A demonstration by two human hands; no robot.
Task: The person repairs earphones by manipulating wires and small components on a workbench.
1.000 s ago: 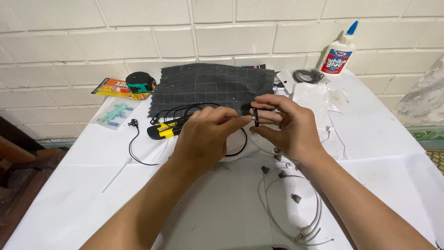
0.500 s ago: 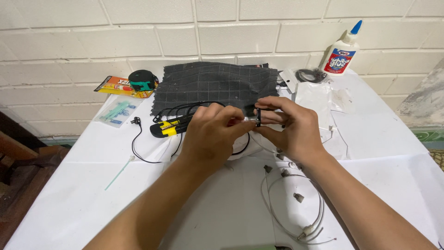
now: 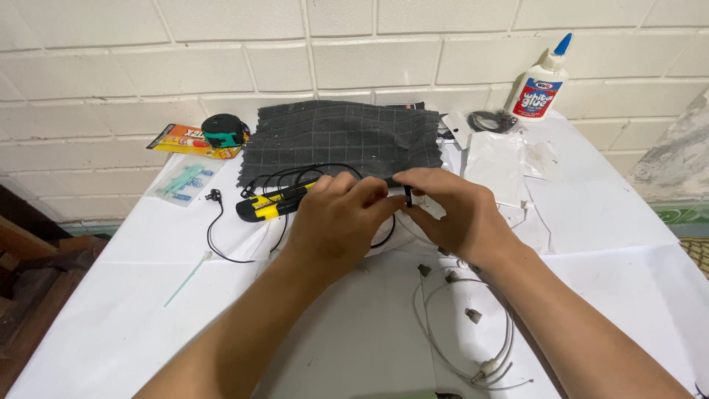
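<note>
Both hands meet over the middle of the white table (image 3: 605,244), fingertips pressed together on one small job. The left hand (image 3: 336,222) is curled, thumb and forefinger pinching the end of a thin black cable (image 3: 295,174). The right hand (image 3: 458,210) closes from the other side, its fingertips nipping a small black plug piece (image 3: 408,193) that stands roughly upright, long axis running top to bottom, between the two thumbs. How the plug and cable join is hard to make out; the fingers cover most of it.

The cable's length runs away leftward from the left hand, looping over a yellow-and-black utility knife (image 3: 277,201) that lies just beyond the left knuckles, its long axis slanting up to the right. One cable end (image 3: 215,195) rests further left.

Beyond both hands lies a dark grey checked cloth (image 3: 343,140). Further left of it sit a green-and-black tape measure (image 3: 224,130) on an orange blister pack (image 3: 181,139), and a clear bag of green parts (image 3: 183,179). A green-handled swab (image 3: 188,275) lies left of the left forearm. Below the right wrist a pale grey wire loop (image 3: 473,332) with small connectors curls on the table. Past the right hand: clear plastic bags (image 3: 498,162), a black cable coil (image 3: 491,120), and a white glue bottle (image 3: 541,77) against the brick wall (image 3: 221,66).
</note>
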